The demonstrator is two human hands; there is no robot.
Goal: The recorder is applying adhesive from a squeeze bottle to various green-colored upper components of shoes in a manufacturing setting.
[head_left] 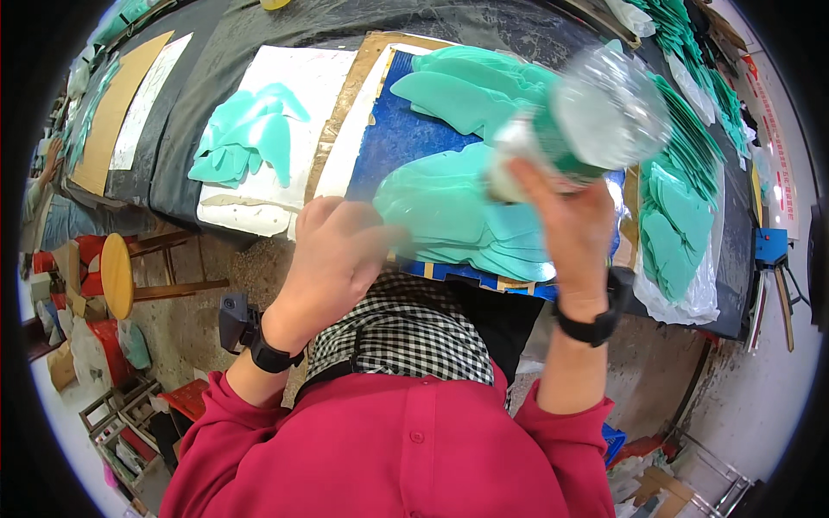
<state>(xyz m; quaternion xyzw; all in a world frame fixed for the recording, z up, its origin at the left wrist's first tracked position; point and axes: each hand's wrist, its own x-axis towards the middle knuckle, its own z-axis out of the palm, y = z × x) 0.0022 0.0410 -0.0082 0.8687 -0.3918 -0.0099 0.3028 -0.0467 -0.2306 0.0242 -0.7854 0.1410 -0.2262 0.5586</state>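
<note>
- Head view: your right hand [570,229] holds a clear plastic bottle with a green label [596,121] up high, close to the camera. The bottle is tipped, with its wide bottom pointing up and away from you.
- The fingers [540,186] of that hand are wrapped round the lower, narrow end of the bottle and press on it. The neck end is hidden behind them, so you cannot tell if a cap is on.
- Your left hand [332,255] is up too, just beside the bottle but not touching it. Its fingers [380,233] are bent in and close together, and they seem to hold nothing. A small thing inside could be hidden.
- It looks like you are in the middle of lifting and tipping the bottle. I think the next move needs a firm, steady hold, so the bottle does not slip or spill.
- Under your hands is the bench [216,52], dark on top. On it lies a blue sheet [406,138] with a pile of thin sea-green cut-out shapes [449,216].
- More of these green shapes lie on a white board [250,134] to your left, and a stack in a clear plastic bag [678,233] lies to your right.
- A round wooden stool [117,276] stands on the floor at your left.
</note>
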